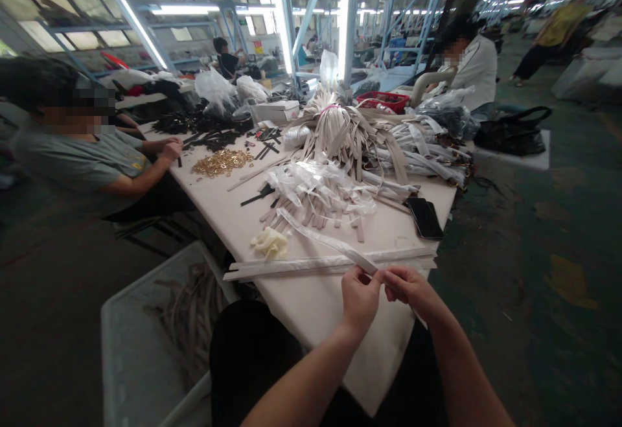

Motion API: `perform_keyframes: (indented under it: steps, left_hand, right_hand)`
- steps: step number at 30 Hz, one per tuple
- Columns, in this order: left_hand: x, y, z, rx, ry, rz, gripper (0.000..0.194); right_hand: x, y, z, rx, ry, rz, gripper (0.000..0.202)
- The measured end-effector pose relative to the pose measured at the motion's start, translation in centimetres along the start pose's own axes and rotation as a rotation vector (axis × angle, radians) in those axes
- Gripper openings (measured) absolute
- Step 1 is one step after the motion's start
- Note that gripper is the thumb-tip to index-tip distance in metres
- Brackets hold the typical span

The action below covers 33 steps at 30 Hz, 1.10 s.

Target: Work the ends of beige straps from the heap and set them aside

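Near the table's front corner, my left hand (pixel 360 294) and my right hand (pixel 405 288) meet, both with fingers closed on one long pale strap (pixel 335 245). White film wraps the part of this strap that runs away to the upper left. Its other end hangs from under my right hand past the table edge. Just behind my hands, several straight beige strips (pixel 301 267) lie across the table. Farther back is a pile of straps in crumpled clear plastic (pixel 321 187). A pale yellow crumpled piece (pixel 270 243) sits left of the strips.
A black phone (pixel 424 218) lies at the table's right edge. Gold metal rings (pixel 222 162) are heaped at left, near a seated co-worker (pixel 87 148). A large strap bundle (pixel 335 129) stands behind. On the floor at left is a white bin (pixel 131 343) holding straps.
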<state>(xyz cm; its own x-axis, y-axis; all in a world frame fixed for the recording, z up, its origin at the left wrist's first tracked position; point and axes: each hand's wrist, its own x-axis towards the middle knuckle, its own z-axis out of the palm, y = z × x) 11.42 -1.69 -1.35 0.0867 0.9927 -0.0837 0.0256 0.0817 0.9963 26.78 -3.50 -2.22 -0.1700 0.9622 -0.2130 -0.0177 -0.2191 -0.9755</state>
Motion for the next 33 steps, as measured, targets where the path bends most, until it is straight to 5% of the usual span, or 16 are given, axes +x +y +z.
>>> perform_keyframes:
  steps: [5, 11, 19, 33]
  left_hand:
    - [-0.9, 0.4, 0.7, -0.041, 0.005, 0.023, 0.033]
    - [1.2, 1.3, 0.0, -0.029, 0.076, 0.022, 0.032]
    - [0.0, -0.8, 1.9, -0.146, -0.049, -0.066, 0.031]
    - [0.5, -1.9, 1.9, -0.166, 0.027, -0.121, 0.035]
  right_hand:
    - [-0.4, -0.2, 0.2, 0.019, 0.002, -0.032, 0.041]
    - [-1.0, -0.4, -0.7, 0.003, -0.004, -0.045, 0.041]
    - [-1.0, -0.2, -1.5, -0.111, -0.026, -0.048, 0.046]
    - [-1.3, 0.4, -3.4, -0.179, -0.117, 0.012, 0.049]
